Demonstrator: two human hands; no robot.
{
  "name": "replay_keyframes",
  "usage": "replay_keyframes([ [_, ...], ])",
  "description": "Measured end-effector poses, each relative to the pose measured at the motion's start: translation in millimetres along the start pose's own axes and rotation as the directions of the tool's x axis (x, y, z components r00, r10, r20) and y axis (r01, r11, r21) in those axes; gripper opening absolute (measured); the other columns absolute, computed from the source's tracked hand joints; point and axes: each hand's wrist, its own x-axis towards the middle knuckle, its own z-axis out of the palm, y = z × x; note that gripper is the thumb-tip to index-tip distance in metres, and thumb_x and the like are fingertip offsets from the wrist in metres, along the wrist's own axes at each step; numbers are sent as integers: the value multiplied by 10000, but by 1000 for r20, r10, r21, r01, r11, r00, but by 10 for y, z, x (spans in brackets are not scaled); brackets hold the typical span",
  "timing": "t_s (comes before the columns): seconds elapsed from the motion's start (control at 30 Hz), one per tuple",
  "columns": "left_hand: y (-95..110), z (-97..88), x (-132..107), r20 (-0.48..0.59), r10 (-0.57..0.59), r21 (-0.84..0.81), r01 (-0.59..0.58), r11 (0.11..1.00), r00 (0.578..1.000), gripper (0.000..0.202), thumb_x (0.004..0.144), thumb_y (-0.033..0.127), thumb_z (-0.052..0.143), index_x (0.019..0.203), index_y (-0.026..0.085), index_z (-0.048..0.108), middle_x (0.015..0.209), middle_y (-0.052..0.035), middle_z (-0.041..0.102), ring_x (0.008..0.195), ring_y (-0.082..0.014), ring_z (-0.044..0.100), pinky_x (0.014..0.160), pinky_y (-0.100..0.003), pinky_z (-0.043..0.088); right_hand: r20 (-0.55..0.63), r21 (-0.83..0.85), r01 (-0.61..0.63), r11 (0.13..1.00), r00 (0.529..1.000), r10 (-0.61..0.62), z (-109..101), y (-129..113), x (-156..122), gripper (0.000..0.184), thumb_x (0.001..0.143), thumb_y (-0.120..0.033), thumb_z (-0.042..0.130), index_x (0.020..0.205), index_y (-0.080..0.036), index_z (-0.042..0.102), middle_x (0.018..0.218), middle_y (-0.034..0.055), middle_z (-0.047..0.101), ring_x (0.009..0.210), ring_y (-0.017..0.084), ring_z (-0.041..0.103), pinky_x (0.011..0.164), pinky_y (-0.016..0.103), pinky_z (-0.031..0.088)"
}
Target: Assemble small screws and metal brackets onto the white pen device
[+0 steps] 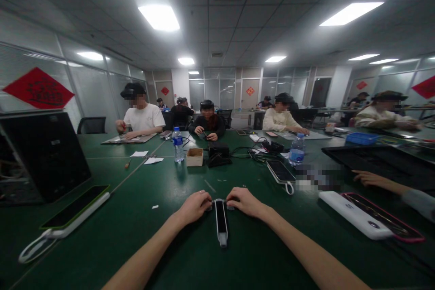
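Observation:
A narrow white device (221, 222) with a long dark face lies on the green table, its narrower pale end toward me. My left hand (193, 207) rests just left of its far end, fingers pinched together. On the other side, my right hand (248, 201) is bent in the same way, fingertips drawn in near the device. Small greyish bits show under the fingertips of both hands, too small and too covered to name. Whether the fingers touch the device's edges I cannot tell.
A small open box (195, 157) and a water bottle (177, 145) stand ahead. Phones and white power banks (355, 215) lie at both sides. A black computer case (47, 156) stands left. A co-worker's hand (377, 180) reaches in from the right; other people sit across the table.

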Motion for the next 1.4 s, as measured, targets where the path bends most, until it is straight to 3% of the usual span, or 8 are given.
replay_keyframes([
  [0.6, 49, 45, -11, -36, 5, 65, -3, 998, 999, 160, 898, 221, 408, 910, 193, 564, 921, -41, 594, 830, -171, 564, 723, -276, 421, 20, -38, 18, 999, 1000, -17, -23, -37, -12, 170, 884, -257, 520, 932, -160, 650, 960, 63, 609, 894, 175, 556, 797, 295, 459],
  [0.7, 80, 25, -19, -32, 0, 73, 2, 997, 999, 153, 892, 217, 406, 900, 189, 557, 913, -45, 593, 813, -171, 565, 710, -275, 421, -48, -140, 2, 990, 999, -9, -120, 69, -5, 210, 905, -247, 475, 955, -150, 654, 988, 77, 611, 930, 183, 545, 833, 305, 439],
  [0.83, 107, 17, -25, -30, 1, 74, 1, 997, 1000, 145, 885, 223, 407, 881, 187, 548, 910, -48, 591, 803, -172, 562, 690, -269, 424, -213, -276, -151, 949, 973, 92, -264, 417, -36, 245, 910, -176, 424, 990, -126, 650, 1014, 110, 603, 976, 200, 528, 892, 325, 400],
  [1.0, 110, 43, -20, -44, -10, 104, 15, 994, 999, 135, 871, 224, 414, 881, 186, 543, 907, -49, 587, 774, -171, 558, 680, -275, 424, -209, -296, -250, 922, 959, 193, -289, 756, -96, 291, 925, -239, 423, 1093, -122, 631, 1063, 129, 589, 1001, 213, 530, 884, 324, 405],
  [1.17, 110, 53, -23, -36, -35, 86, 38, 996, 999, 130, 870, 233, 417, 885, 187, 537, 916, -41, 579, 772, -159, 555, 686, -265, 425, -140, -275, -264, 924, 962, 233, -182, 740, -47, 337, 929, -347, 432, 1133, -167, 632, 1079, 117, 590, 1015, 218, 533, 880, 327, 411],
  [1.4, 122, 47, -20, -37, -43, 84, 46, 995, 998, 127, 867, 244, 429, 884, 190, 542, 905, -39, 580, 770, -162, 550, 681, -272, 429, -138, -301, -281, 911, 958, 250, -115, 694, 30, 235, 899, -226, 461, 960, -122, 663, 989, 142, 611, 940, 231, 551, 831, 326, 422],
])
